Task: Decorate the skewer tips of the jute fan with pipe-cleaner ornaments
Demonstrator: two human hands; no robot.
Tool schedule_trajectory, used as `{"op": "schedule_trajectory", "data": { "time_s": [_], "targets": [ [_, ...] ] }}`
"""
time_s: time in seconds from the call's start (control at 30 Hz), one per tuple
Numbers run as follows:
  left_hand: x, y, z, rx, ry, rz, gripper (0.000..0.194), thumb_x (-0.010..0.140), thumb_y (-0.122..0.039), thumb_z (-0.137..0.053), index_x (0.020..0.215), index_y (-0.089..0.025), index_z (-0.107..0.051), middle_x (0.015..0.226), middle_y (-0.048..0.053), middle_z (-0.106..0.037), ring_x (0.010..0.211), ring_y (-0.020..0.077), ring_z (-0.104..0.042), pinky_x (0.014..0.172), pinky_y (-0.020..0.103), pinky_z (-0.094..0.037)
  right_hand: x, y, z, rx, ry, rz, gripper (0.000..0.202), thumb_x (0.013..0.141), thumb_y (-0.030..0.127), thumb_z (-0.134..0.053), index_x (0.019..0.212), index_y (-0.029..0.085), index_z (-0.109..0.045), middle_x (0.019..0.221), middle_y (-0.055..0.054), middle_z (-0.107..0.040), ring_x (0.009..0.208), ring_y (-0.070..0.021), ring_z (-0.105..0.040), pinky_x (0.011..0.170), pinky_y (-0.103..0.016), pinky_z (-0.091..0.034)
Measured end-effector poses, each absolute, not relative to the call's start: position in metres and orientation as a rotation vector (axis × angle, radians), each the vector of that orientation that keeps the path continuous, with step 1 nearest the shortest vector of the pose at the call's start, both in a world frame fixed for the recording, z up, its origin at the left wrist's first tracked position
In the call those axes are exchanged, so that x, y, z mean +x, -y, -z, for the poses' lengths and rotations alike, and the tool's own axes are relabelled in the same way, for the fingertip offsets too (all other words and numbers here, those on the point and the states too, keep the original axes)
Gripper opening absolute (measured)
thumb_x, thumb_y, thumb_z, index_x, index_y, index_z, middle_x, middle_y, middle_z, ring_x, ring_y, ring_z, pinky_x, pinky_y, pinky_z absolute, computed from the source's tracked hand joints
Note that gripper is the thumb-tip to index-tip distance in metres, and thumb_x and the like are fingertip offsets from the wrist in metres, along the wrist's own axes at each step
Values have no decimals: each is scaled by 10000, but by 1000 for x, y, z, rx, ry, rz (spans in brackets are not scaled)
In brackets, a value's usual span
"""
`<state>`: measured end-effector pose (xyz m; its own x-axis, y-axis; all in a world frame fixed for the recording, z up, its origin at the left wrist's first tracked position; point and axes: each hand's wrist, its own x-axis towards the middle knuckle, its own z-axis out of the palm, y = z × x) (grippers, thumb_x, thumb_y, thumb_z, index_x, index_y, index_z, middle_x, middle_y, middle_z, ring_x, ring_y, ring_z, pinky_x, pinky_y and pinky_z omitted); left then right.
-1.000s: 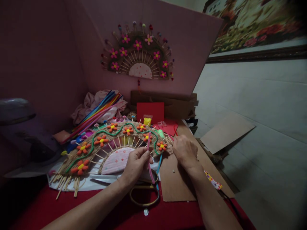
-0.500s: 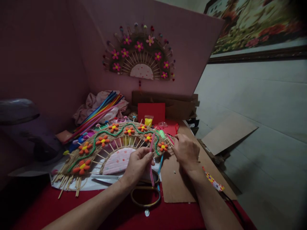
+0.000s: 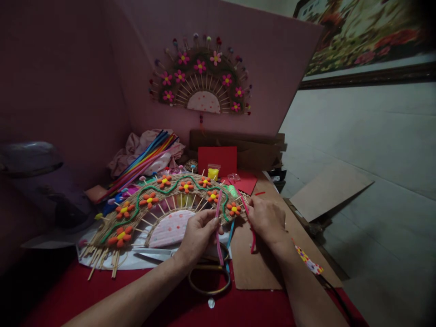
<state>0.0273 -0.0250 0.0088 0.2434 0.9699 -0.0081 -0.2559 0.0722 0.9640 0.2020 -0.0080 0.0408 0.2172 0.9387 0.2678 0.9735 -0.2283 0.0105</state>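
Observation:
My left hand [image 3: 200, 234] pinches a pink pipe cleaner [image 3: 218, 247] that stands nearly upright between thumb and fingers. Closed fingers of my right hand [image 3: 269, 219] grip a red pipe cleaner [image 3: 252, 240], whose lower part hangs below them; a short red tip shows above the hand. Between and behind both hands lies a twine-wrapped fan [image 3: 139, 210] of sticks, with orange clay flowers, a green wavy line and a dotted fabric half-circle. Scissors [image 3: 208, 280] lie under my left hand, partly hidden by it. A blue pipe cleaner [image 3: 231, 234] runs beside them.
Brown cardboard [image 3: 252, 274] lies under my right forearm on the red tablecloth [image 3: 153, 304]. A bundle of coloured pipe cleaners [image 3: 146, 156] rests at back left. Red card [image 3: 217, 160] and a yellow clay packet [image 3: 213, 171] stand behind the fan. A similar fan [image 3: 204, 75] hangs above.
The red pipe cleaner in my right hand has swung, so its length now hangs below the fingers. My left hand keeps its pink one almost still. The view has shifted slightly.

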Motion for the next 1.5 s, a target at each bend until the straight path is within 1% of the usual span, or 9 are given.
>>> {"op": "schedule_trajectory", "data": {
  "time_s": [0.2,0.33,0.57,0.73,0.9,1.0,1.13,1.3,1.5],
  "targets": [
    [27,26,-8,1112,-833,-1114,411,696,-413,-654,935,-86,-587,559,9,-596,392,56,-436,388,167,-307,203,7,-38,-2239,1814,411,243,861,347,-464,850,193,-651,849,-86,-684,723,-212,-640,538,-263,-319],
    [28,26,-6,1114,-766,-1119,391,704,-386,-654,950,-91,-578,593,15,-613,402,67,-469,401,178,-333,201,8,-38,-2034,1696,393,252,871,368,-475,804,197,-646,788,-55,-680,679,-175,-613,537,-245,-294],
    [28,26,-6,1105,-709,-1142,394,680,-357,-689,954,-96,-580,628,24,-630,421,89,-516,435,207,-406,193,14,-39,-1371,1806,-280,376,876,452,-457,674,176,-612,558,3,-583,519,-111,-510,525,-211,-352],
    [28,26,-5,1088,-683,-1153,435,680,-343,-697,1026,-116,-564,630,7,-622,428,94,-530,421,204,-413,180,18,-34,-1189,1897,-603,343,859,397,-502,638,161,-615,556,7,-573,531,-104,-514,522,-203,-390],
    [28,25,-3,1025,-674,-1175,562,598,-329,-760,1068,-141,-517,584,-31,-596,408,99,-531,423,209,-422,168,21,-28,-1103,1832,-870,249,819,381,-565,753,158,-652,659,-11,-641,614,-122,-587,592,-221,-456],
    [28,26,-5,1012,-659,-1158,575,603,-317,-757,1077,-142,-481,573,-37,-589,405,94,-523,412,194,-399,164,20,-25,-1079,1740,-997,221,798,372,-589,798,156,-636,672,-3,-635,605,-117,-584,588,-225,-461],
    [29,28,-8,1032,-643,-1145,531,637,-289,-723,1071,-140,-457,574,-43,-585,400,77,-497,406,182,-386,161,18,-22,-1048,1663,-1035,209,785,348,-601,706,157,-570,606,35,-549,532,-86,-511,518,-200,-417],
    [28,28,-8,1081,-704,-1158,518,646,-329,-717,1051,-126,-465,553,-33,-591,394,65,-466,392,166,-350,161,17,-18,-1018,1588,-1062,283,790,411,-587,664,180,-482,557,55,-501,476,-86,-492,463,-200,-393],
    [27,28,-5,1142,-704,-1091,529,662,-398,-702,1050,-121,-473,572,-7,-620,350,68,-450,360,177,-336,163,14,-20,-1071,1452,-887,341,765,457,-606,624,178,-470,533,62,-438,457,-70,-406,420,-185,-334]
  ]
}}
